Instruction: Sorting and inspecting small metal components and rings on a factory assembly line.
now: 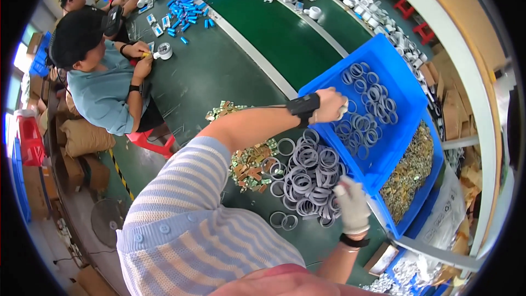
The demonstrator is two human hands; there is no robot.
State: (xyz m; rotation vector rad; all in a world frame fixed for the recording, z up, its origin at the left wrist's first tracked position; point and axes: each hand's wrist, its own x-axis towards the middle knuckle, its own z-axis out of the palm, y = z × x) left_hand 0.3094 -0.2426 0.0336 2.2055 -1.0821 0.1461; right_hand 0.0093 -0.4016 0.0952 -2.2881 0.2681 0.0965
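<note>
My left hand [330,104], with a dark band at the wrist, reaches over the near left rim of a blue bin [402,77]. Its fingers are curled in, with white coverings at the tips; what they hold, if anything, is hidden. Loose grey rings [361,123] lie in the bin just beyond these fingers. My right hand [354,208], in a whitish glove, is at the right edge of a heap of grey rings [309,172] on the table. Motion blurs its fingers, so their grip is unclear.
Small green and copper-coloured pieces [255,164] are heaped left of the rings. A second blue bin [397,227] holds many small metallic pieces. Across the green table [192,77], a co-worker [104,82] handles a white round device [163,51]. Blue cylinders [183,16] lie farther off.
</note>
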